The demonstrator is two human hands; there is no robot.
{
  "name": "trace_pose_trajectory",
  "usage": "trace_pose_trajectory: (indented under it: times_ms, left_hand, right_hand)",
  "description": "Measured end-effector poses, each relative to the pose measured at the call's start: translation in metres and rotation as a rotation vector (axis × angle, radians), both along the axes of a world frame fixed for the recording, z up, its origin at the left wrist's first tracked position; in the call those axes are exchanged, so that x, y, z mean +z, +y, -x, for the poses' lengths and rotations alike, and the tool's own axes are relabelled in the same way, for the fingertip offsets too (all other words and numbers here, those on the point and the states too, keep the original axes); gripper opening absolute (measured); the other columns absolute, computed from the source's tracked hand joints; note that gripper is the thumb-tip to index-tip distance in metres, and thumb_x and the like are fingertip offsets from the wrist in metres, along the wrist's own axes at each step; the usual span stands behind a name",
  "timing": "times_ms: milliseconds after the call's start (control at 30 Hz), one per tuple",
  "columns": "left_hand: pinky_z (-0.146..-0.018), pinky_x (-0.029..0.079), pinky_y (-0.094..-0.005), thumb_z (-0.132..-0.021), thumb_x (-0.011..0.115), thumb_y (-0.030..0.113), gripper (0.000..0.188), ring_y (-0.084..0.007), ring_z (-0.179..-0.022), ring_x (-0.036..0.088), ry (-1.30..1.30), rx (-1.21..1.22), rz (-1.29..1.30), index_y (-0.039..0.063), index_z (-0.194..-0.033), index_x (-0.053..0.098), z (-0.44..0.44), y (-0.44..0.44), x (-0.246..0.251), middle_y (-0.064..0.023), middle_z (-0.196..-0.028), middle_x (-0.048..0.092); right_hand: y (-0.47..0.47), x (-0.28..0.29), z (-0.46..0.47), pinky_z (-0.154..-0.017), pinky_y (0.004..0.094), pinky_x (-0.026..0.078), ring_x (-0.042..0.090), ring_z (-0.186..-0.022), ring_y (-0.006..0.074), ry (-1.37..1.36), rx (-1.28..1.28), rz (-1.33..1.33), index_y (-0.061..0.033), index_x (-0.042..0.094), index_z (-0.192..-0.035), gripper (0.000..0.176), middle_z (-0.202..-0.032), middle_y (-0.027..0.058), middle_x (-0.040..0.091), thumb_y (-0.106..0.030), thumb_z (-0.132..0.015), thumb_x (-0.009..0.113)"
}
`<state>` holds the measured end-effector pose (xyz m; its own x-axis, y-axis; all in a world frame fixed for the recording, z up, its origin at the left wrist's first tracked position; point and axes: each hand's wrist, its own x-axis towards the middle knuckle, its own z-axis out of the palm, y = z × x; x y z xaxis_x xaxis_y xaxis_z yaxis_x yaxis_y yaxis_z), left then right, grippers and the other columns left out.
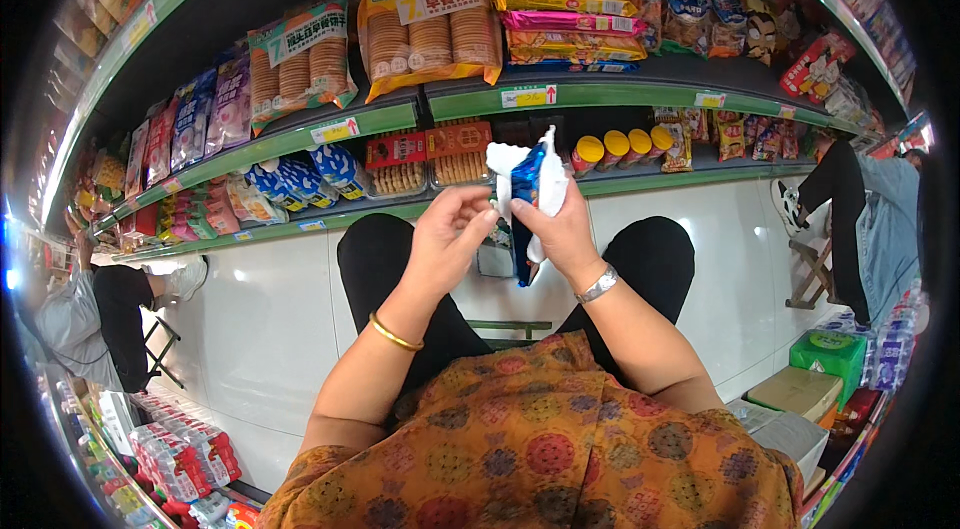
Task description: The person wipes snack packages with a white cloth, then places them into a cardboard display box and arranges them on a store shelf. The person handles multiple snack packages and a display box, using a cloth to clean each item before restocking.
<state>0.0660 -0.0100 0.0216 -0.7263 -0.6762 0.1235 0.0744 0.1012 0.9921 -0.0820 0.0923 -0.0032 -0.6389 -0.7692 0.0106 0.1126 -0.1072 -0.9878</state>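
Observation:
In front of my knees, my right hand (559,229) grips a dark blue, shiny packet (529,172) together with a crumpled white cloth or tissue (555,180). The packet is tilted on edge, and the white material wraps both of its sides. My left hand (456,232) is just left of them, its fingers loosely curled and the thumb apart from them. Nothing shows in its grasp. Whether its fingertips touch the white material is hard to tell. Behind the hands, a lower shelf holds trays of biscuits (461,154) and several yellow-lidded tubs (615,146).
A green-edged upper shelf (487,102) holds bagged biscuits (429,30) and a stack of bright wrapped packs (566,7). People sit on low stools at left (82,326) and right (885,214). Cartons (795,390) stand at right, and shrink-wrapped bottles (184,454) at lower left.

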Motion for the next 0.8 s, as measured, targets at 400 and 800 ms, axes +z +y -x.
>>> trace_pose_trajectory:
  times_ms: [400,800]
  left_hand:
    - [-0.061,0.05,-0.0322,-0.085,0.065,0.008,0.012,-0.0211,-0.065,0.063,-0.145,0.216,0.212,-0.004,-0.089,0.067,0.015,0.021,-0.003,-0.0142,-0.076,0.066]
    - [-0.063,0.051,-0.0302,-0.087,0.061,0.008,0.016,-0.0129,-0.068,0.063,-0.236,0.196,-0.019,-0.003,-0.093,0.07,0.018,0.015,-0.002,-0.0111,-0.078,0.07]
  right_hand:
    - [0.032,0.001,-0.024,-0.087,0.032,0.049,0.061,-0.097,0.0159,0.19,0.132,-0.175,0.0021,0.043,-0.135,0.064,-0.113,0.01,0.063,-0.014,-0.081,0.074]
    - [0.025,0.009,-0.024,-0.101,0.0408,0.044,0.048,-0.126,0.0405,0.85,0.119,-0.103,-0.0029,0.022,-0.152,0.087,-0.141,0.0227,0.042,-0.01,-0.081,0.071]
